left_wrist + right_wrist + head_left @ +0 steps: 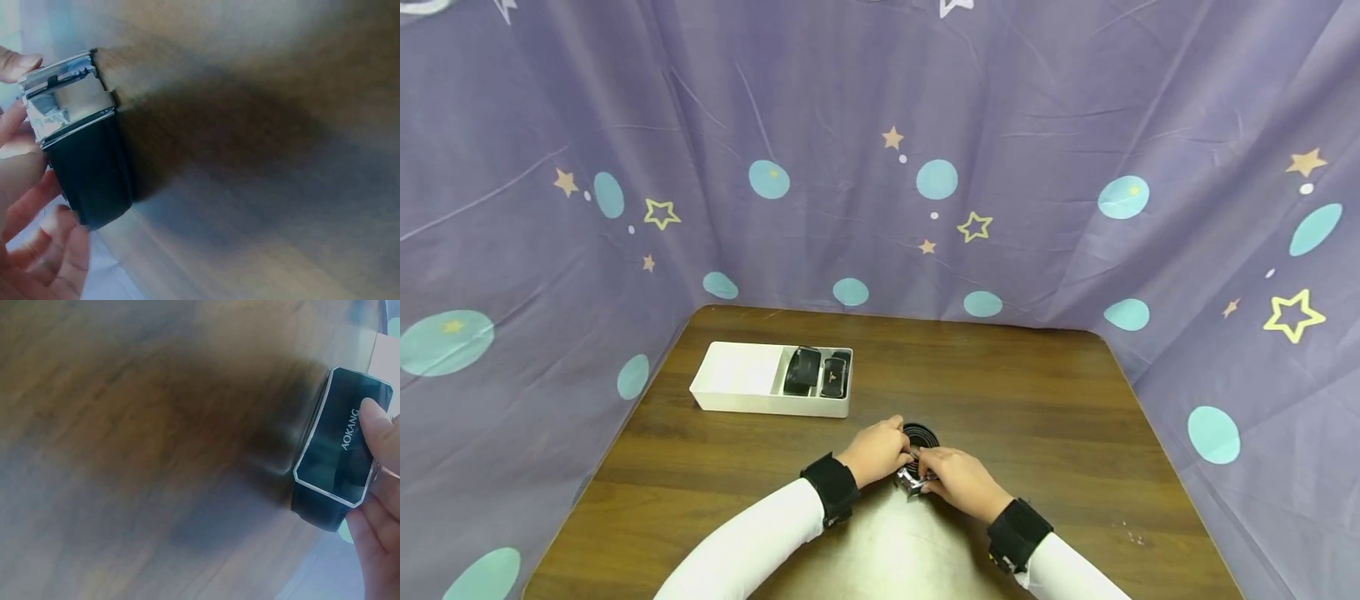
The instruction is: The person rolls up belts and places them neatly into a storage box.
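Observation:
A black belt [921, 432] is rolled into a coil in front of me on the table, with a shiny metal buckle [911, 482] on the near side. My left hand [874, 452] holds the coil from the left; in the left wrist view its thumb and curled fingers are against the black strap [90, 172]. From the right, my right hand [962, 483] grips the buckle. Its thumb lies on the glossy black face plate [340, 437], lettered AOKANG, in the right wrist view. Fingers hide part of the coil in the head view.
A white box [767, 403] stands at the back left of the brown wooden table [1000, 383]. Its right-hand compartments hold a black rolled item [802, 369] and a smaller black piece [834, 377]. A purple curtain [850, 108] hangs around the table.

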The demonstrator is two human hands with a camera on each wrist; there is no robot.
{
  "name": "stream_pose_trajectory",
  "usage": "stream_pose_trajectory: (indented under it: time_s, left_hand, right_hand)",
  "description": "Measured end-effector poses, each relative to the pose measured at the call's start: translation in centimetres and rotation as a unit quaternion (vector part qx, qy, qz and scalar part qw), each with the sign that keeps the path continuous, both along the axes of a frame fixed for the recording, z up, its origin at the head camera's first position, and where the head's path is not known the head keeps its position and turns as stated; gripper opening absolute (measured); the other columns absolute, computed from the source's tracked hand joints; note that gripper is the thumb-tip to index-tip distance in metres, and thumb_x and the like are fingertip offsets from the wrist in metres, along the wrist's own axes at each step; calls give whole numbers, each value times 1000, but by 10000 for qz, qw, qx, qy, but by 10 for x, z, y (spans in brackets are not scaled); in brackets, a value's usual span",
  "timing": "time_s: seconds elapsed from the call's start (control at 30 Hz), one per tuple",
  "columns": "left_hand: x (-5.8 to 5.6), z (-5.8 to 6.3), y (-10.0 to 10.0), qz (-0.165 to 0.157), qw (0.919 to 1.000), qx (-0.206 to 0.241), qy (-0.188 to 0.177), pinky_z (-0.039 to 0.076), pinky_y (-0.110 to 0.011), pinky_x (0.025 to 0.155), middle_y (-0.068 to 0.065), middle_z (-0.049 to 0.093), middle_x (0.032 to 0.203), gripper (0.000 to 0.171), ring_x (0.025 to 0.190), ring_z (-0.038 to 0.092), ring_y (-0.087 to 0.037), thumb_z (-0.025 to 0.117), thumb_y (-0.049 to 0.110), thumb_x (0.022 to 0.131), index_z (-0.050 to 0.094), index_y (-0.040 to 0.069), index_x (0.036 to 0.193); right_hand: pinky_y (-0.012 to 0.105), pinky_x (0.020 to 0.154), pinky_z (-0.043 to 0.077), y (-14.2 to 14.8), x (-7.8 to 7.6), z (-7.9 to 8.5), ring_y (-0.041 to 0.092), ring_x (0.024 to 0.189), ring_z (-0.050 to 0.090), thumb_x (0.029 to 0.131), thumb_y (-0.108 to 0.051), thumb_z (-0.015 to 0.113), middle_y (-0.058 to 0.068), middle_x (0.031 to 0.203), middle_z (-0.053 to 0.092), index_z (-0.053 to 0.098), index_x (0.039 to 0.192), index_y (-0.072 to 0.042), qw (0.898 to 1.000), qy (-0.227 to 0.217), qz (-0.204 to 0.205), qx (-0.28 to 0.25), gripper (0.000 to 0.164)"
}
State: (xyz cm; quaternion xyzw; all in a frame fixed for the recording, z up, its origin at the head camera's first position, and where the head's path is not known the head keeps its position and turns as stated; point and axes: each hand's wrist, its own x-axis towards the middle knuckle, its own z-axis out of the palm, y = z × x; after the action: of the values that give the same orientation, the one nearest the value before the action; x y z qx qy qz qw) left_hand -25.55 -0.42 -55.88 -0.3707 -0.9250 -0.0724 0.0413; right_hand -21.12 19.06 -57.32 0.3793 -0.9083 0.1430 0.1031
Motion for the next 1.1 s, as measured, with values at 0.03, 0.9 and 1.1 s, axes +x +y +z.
stream_pose_trajectory:
  time_s: [0.03,0.9,1.1]
  left_hand:
    - [0,1,3,-16,9998,-107,141,51,-23,66,6,54,87,14,76,57,-8,72,36,84,76,23,81]
    - [-15,11,32,-79,9940,-848,-681,52,-27,58,10,70,78,15,71,64,-7,69,27,86,71,27,71]
    - [-14,6,33,-411,9950,-892,-206,52,-29,56,7,70,76,19,68,65,-9,67,20,85,67,25,66]
  right_hand:
    - [30,77,52,0,0,0,9,87,62,74,-24,81,-9,89,64,58,91,-19,10000,37,14,-24,29]
    - [27,61,39,-23,20,-19,11,72,47,66,-21,86,-3,82,50,58,81,-13,9817,1777,-680,-94,33]
    - [30,60,46,-40,42,-7,16,69,54,69,-19,85,3,82,53,60,83,-7,9801,1501,-1244,374,32]
